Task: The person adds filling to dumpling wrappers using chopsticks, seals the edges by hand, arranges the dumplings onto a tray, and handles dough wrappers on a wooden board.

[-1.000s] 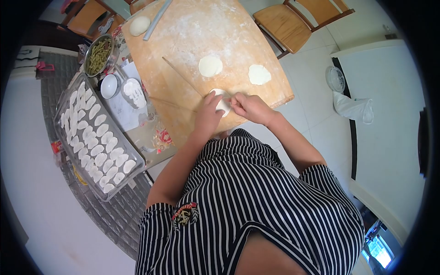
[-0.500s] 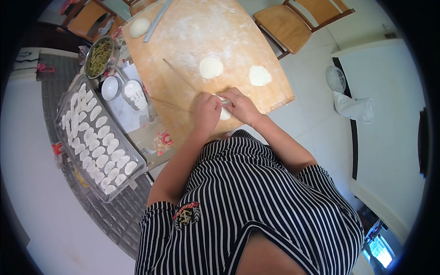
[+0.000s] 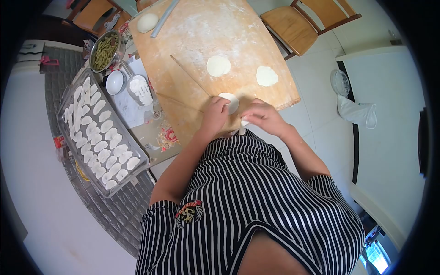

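On the floured wooden board (image 3: 192, 41) lies a white dough round (image 3: 233, 103) near the front edge. My left hand (image 3: 215, 114) touches its left side with bent fingers; whether they pinch it is hard to tell. My right hand (image 3: 263, 117), just right of the round, is closed on a small white piece (image 3: 245, 122) at the board's edge. Two more flat dough rounds, one in the middle (image 3: 218, 66) and one at the right (image 3: 266, 76), lie farther back. A thin stick (image 3: 190, 74) rests on the board left of them.
At the left is a tray (image 3: 142, 161) of several white dough pieces. Behind it stand a white bowl (image 3: 114, 83), a floury scoop (image 3: 140, 90) and a bowl of green food (image 3: 104, 51). A dough ball (image 3: 147, 23) and a grey bar (image 3: 164, 19) are at the back; a chair (image 3: 293, 30) stands behind right.
My hands have moved apart. My right hand has shifted right and toward me with the small white piece, and the dough round between my hands is more exposed. The view has shifted slightly.
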